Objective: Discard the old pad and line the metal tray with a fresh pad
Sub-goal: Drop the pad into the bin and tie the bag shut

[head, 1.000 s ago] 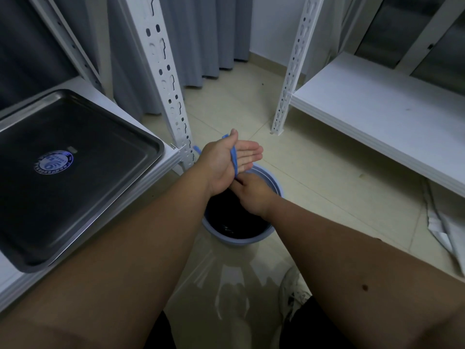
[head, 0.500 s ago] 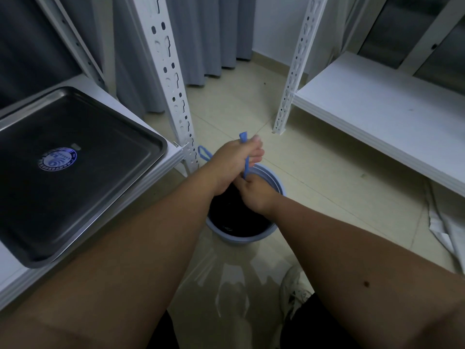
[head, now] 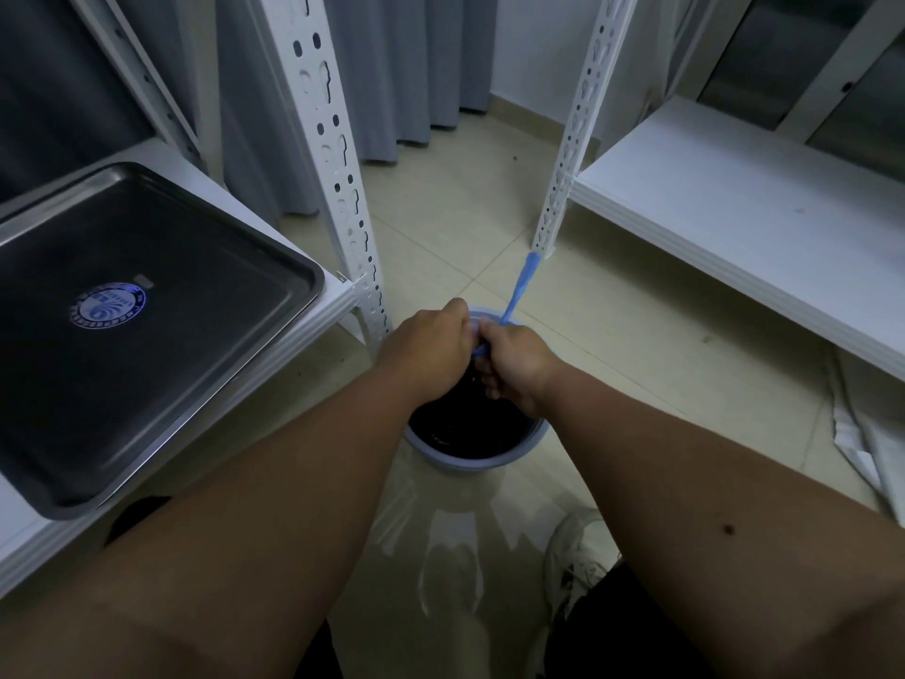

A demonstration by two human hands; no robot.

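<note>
On the pale tiled floor (head: 612, 365), between two white slotted-steel shelving units, stands a blue bin (head: 477, 458) lined with a black bag. Both hands meet just above its far rim: the left hand (head: 431, 347) is curled into a fist and the right hand (head: 514, 362) is closed too, each gripping a blue drawstring (head: 521, 286), one end of which stretches taut up and away from the right hand toward the foot of the right-hand shelf post (head: 570, 139). The metal tray (head: 274, 257) lies on the left shelf (head: 338, 298), well apart from the hands; its dark bare bottom carries only a round blue sticker (head: 108, 305), with no pad in it. The right shelf (head: 734, 223) is a plain white board. Grey curtains (head: 416, 66) hang along the far wall. A white sneaker (head: 570, 556) shows near the bottom, and crumpled white paper or plastic (head: 867, 443) lies on the floor at the right edge.
</note>
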